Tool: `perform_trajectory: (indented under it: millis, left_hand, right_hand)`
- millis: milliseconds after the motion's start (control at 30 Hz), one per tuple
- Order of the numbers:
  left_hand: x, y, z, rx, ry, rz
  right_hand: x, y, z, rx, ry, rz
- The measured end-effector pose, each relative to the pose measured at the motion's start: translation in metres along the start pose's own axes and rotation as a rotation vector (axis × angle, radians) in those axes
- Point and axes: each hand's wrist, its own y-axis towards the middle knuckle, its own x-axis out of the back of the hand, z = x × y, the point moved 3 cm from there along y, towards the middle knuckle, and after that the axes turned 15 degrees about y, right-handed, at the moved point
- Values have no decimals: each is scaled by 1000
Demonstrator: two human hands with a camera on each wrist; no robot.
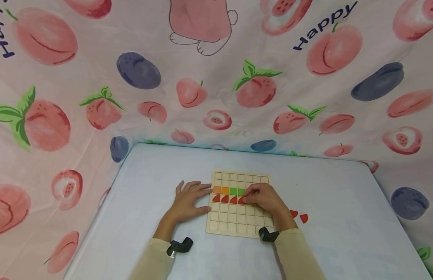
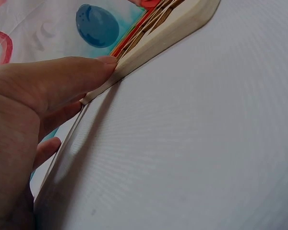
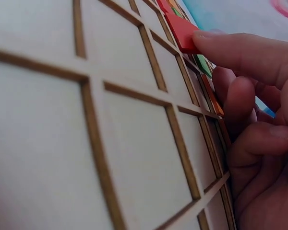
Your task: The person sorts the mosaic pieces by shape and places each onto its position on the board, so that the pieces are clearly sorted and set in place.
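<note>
A wooden grid board point(image 1: 225, 217) lies on the table, its square cells framed by thin raised strips. My left hand point(image 1: 188, 202) rests at its left side, fingers spread, and the thumb point(image 2: 98, 69) touches the board's edge. Over the board, my right hand point(image 1: 263, 196) holds a red quarter-circle piece point(image 3: 181, 32) at the fourth cell of a row, with the thumb on it and the other fingers curled. Red quarter-circle pieces point(image 1: 225, 199) fill the cells to its left. In the row above are orange squares point(image 1: 225, 190) and green squares point(image 1: 233, 191); my right hand hides the cells beyond.
Two loose red pieces point(image 1: 304, 218) lie on the white tabletop point(image 1: 342, 241) right of the board, partly behind the right forearm. A fruit-patterned cloth point(image 1: 216, 77) hangs behind and at both sides of the table. Black cameras sit on both wrists.
</note>
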Motion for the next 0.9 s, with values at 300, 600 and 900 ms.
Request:
perform_trajectory:
  millis: [300,600,900]
  left_hand:
    - [-1,1,0,6,12,3]
    - [0,0,-1,9,17,-10]
    - [0,0,0,6,10,-9]
  right_hand:
    - [-2,0,2,2,-31,-25]
    - [-1,-1,3,27,-63,-9]
    - [0,-2,2,16,-37,5]
